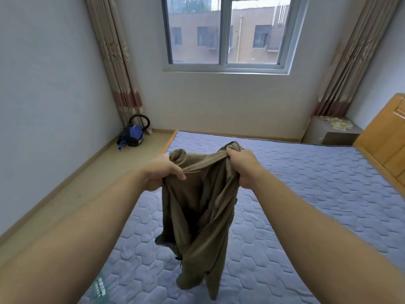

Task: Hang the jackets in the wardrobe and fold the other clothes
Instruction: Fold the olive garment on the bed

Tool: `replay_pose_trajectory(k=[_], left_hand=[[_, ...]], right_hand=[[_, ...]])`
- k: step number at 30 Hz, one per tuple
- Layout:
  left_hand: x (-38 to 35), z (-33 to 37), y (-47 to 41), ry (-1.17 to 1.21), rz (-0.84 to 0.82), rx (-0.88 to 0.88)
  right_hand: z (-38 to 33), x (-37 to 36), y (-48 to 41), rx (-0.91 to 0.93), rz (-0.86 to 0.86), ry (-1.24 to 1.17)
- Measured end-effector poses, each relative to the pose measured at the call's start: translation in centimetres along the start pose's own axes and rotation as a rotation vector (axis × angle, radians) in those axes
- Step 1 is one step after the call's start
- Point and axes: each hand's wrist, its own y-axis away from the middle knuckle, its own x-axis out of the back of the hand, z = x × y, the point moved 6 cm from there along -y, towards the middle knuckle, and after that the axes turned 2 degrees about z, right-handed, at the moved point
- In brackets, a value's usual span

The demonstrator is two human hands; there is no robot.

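Over the left half of the mattress (pixel 306 183), toward its near edge, an olive-brown garment (pixel 197 216) hangs from both hands, bunched and twisted on itself. The left hand (pixel 160 172) grips a gathered fold at the top left, thumb pressed over the cloth. The right hand (pixel 243 167) is fisted round a wad at the top right, with a knot of fabric poking out above the knuckles. The hands are apart, a short taut span of cloth between them, and they sit at about equal reach, so neither is nearer. The garment's long axis runs straight down from the hands. Its lower end dangles low by the mattress's near edge, and whether it touches the quilting I cannot tell. Folding it probably calls for spreading it flat first, and the room for that lies ahead and to the right, where the quilted surface stretches to the far edge and the wooden headboard (pixel 385 145). The mattress's left edge runs close below the left hand, with a strip of floor beyond it. A blue vacuum cleaner (pixel 133 134) stands well apart near the room's far-left corner.
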Motion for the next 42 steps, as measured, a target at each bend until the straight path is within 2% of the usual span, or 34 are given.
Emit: replay_pose_trajectory(k=[4, 5, 8, 10, 12, 14, 17, 19, 22, 23, 25, 28, 30, 33, 37, 39, 42], left_hand=[[-1.0, 0.7, 1.9, -0.446, 0.150, 0.127], [-1.3, 0.4, 2.2, -0.616, 0.154, 0.207], [-2.3, 0.1, 2.7, -1.337, 0.083, 0.414], [-3.6, 0.4, 2.9, -1.574, 0.044, 0.443], [-4.1, 0.3, 2.0, -1.659, -0.011, 0.435], [-4.5, 1.1, 1.4, -1.623, 0.027, 0.423], [-4.3, 2.1, -0.6, -1.354, 0.171, 0.377], [-3.2, 1.9, -3.1, -0.946, 0.319, 0.308], [-2.6, -0.3, -7.8, -0.281, 0.443, 0.137], [-2.9, -1.8, -9.3, -0.143, 0.473, 0.107], [-4.4, -5.1, -12.1, -0.030, 0.436, 0.053], [-6.2, -13.4, -15.3, -0.118, 0.277, 0.126], [-6.4, -20.4, -15.7, -0.248, 0.229, 0.222], [-6.0, -31.7, -15.0, -0.522, 0.143, 0.405], [-5.4, -43.5, -12.4, -0.814, -0.042, 0.638], [-5.4, -47.5, -11.3, -0.883, -0.074, 0.721], [-5.9, -52.4, -10.5, -0.862, -0.064, 0.796]], right_hand=[[1.5, 5.3, 0.6, -0.019, -0.019, 0.204], [1.8, 6.3, 0.9, -0.034, -0.032, 0.260], [2.1, 8.4, 2.1, -0.048, -0.073, 0.411], [1.8, 9.1, 2.7, -0.027, -0.084, 0.520], [1.4, 9.2, 2.8, -0.011, -0.090, 0.564], [1.1, 8.9, 2.4, 0.008, -0.097, 0.586], [0.9, 8.3, 0.8, 0.024, -0.041, 0.565], [1.0, 7.4, -1.2, 0.034, 0.011, 0.490], [1.3, 6.1, -5.2, 0.103, 0.108, 0.347], [1.9, 5.7, -6.7, 0.122, 0.141, 0.303], [4.5, 4.0, -9.6, 0.102, 0.069, 0.330], [12.1, 2.6, -12.5, -0.034, -0.029, 0.498], [18.3, 2.7, -13.1, -0.100, -0.052, 0.636], [29.2, 3.7, -12.4, -0.298, -0.117, 0.781], [41.3, 5.8, -8.7, -0.579, -0.124, 0.832], [46.0, 6.7, -7.3, -0.711, -0.144, 0.883], [51.1, 7.3, -7.1, -0.775, -0.133, 0.911]])
